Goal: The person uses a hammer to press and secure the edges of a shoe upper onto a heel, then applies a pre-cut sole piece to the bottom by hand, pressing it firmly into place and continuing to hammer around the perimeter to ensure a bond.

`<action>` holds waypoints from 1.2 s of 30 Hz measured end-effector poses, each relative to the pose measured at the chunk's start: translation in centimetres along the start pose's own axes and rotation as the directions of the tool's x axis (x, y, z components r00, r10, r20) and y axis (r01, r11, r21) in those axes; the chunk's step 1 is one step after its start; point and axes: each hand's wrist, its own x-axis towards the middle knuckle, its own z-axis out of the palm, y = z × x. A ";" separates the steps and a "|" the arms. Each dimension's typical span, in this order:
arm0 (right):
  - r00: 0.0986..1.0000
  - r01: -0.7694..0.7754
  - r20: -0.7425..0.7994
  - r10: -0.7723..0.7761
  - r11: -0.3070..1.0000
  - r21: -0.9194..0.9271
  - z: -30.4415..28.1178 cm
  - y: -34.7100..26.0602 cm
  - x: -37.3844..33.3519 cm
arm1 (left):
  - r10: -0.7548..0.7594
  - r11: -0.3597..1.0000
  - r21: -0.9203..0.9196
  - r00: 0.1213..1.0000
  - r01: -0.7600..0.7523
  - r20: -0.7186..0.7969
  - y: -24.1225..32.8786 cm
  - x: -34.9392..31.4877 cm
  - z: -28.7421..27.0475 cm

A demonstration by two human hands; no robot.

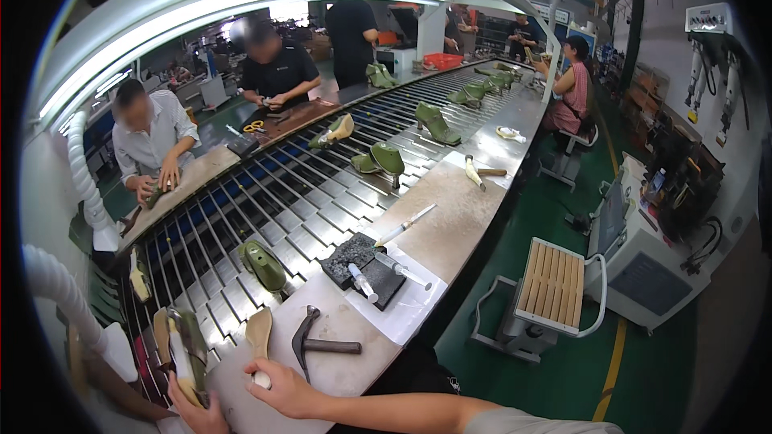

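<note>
At the lower left, my left hand (197, 414) is wrapped round the near end of a green shoe (189, 341) with a tan and pale inner side, which stands tilted at the conveyor's edge. My right hand (285, 387) is closed around a small white round-ended object (261, 379); its kind is not clear. A tan insole-shaped piece (258, 331) reaches up from those fingers, and I cannot tell whether they grip it too. Just right of it, a hammer (310, 344) with a dark head and wooden handle lies on the pale worktop (366, 370).
Syringes (363, 283) rest on a black block (342, 255) and white sheet. Farther along lies another hammer (474, 172). Green shoes (261, 265) ride the slatted conveyor (322, 217). People (153, 137) work across and along it. A wheeled slatted seat (551, 285) stands at right.
</note>
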 end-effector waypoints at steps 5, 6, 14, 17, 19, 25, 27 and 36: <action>0.954 0.282 -0.059 -0.295 0.944 -0.170 0.1 1.0 -3.5 | 0.276 0.909 0.300 0.957 -0.290 0.090 -1.5 -7.0 -4.8; 0.966 0.240 -0.053 -0.254 0.952 -0.189 -0.5 0.8 -3.6 | 0.303 0.906 0.289 0.950 -0.310 0.070 -1.5 -7.5 -5.1; 0.845 0.371 -0.054 -0.532 0.656 -0.658 -7.5 -2.2 -2.2 | 0.111 0.989 0.108 0.984 -0.097 -0.142 1.9 -10.0 -5.1; 0.804 0.437 0.213 -0.556 0.307 -0.846 -7.6 -4.0 -1.1 | 0.088 0.996 0.022 0.995 -0.087 -0.054 2.0 -10.2 -5.5; 0.804 0.549 0.517 -0.294 0.035 -0.835 -6.5 -5.1 -0.8 | 0.065 0.997 0.032 0.996 -0.064 -0.056 2.8 -10.2 -5.7; 0.817 0.575 0.559 -0.143 0.121 -0.809 -3.9 -4.1 -0.5 | 0.095 0.995 0.000 0.993 -0.095 -0.069 2.1 -10.5 -5.6; 0.821 0.571 0.556 -0.130 0.153 -0.807 -3.8 -3.5 -0.2 | 0.095 0.995 0.000 0.994 -0.095 -0.047 2.4 -10.3 -5.8; 0.803 0.559 0.468 -0.368 0.194 -0.806 -5.8 -4.5 2.9 | 0.069 0.997 0.030 0.997 -0.068 -0.021 3.1 -10.0 -6.3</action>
